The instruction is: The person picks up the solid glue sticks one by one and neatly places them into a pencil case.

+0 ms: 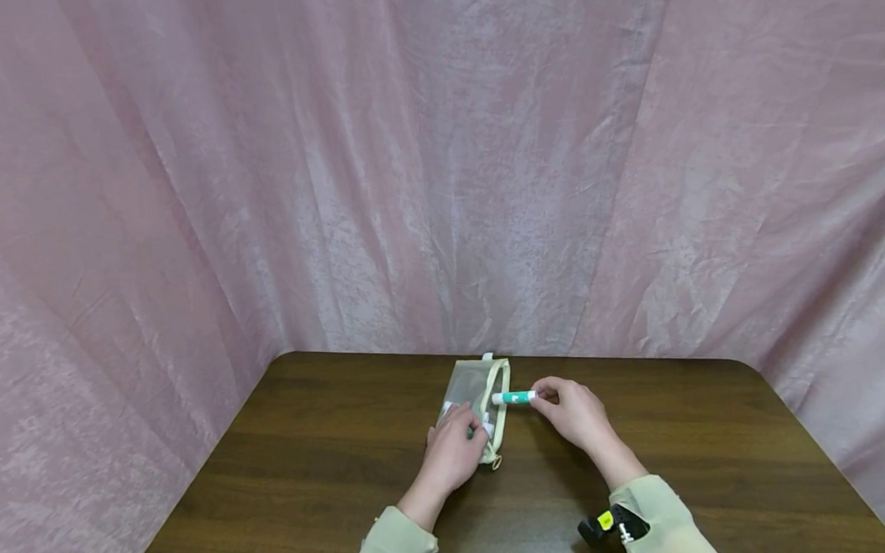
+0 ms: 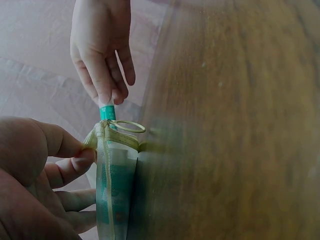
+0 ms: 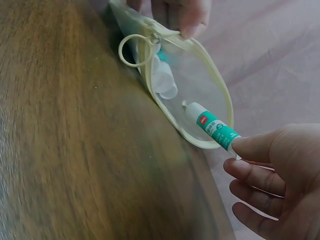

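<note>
A translucent zip pouch point(image 1: 463, 380) with cream edging lies on the table, its mouth spread wide towards the right. My left hand point(image 1: 455, 444) is at its near side, where thumb and finger pinch the edge of the mouth point(image 2: 90, 140). Between the thumb and fingertips of my right hand point(image 1: 579, 415) is a green and white glue stick point(image 3: 215, 129). Its white end points left into the pouch's open mouth. Several white-ended, green-banded sticks point(image 3: 162, 80) lie inside the pouch, partly hidden by its wall. A ring pull point(image 3: 121, 52) hangs at the near corner.
The brown wooden table point(image 1: 309, 450) has rounded far corners. Pink velvet curtains point(image 1: 436, 160) hang behind it and along both sides. Wrist cameras point(image 1: 598, 529) sit at both light green sleeves.
</note>
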Tool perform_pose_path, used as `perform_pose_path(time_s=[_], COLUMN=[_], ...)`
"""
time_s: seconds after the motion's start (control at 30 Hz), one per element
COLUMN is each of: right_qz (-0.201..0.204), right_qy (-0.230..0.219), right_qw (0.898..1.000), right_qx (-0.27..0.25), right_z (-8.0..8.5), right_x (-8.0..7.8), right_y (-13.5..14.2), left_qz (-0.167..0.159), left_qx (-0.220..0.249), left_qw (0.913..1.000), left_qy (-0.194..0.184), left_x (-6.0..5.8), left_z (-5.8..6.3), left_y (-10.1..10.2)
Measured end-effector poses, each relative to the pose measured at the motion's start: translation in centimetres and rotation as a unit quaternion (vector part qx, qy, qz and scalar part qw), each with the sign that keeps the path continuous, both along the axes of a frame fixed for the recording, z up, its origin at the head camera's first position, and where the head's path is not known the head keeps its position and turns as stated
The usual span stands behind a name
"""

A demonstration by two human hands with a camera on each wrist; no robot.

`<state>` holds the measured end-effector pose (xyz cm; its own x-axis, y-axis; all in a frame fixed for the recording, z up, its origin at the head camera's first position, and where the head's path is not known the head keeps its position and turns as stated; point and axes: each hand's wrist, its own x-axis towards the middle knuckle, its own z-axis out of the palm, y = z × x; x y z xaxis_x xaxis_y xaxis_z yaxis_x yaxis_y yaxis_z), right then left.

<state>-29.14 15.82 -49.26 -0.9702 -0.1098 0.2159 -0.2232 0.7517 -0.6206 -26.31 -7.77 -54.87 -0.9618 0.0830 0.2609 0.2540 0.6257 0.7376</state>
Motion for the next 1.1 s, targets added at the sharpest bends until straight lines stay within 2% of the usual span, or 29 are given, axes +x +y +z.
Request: perform_pose_path(time_s=[0.27, 1.1], right_qz=[0.006, 0.045], right_qy=[-0.004, 0.001], right_qw=[1.0, 0.998], right_qx=[0.007, 0.048], right_z=[-0.4, -1.2], right_x=[-0.2, -0.8], right_y=[-0.9, -4.0], left_qz=[-0.002, 0.002], left_qx=[-0.002, -0.026], left_qw=[0.9999, 0.9997], left_qy=[-0.013, 0.006], left_x=[0.0, -0.5], left_z=[0.2, -0.9], left_y=[0.1, 0.0])
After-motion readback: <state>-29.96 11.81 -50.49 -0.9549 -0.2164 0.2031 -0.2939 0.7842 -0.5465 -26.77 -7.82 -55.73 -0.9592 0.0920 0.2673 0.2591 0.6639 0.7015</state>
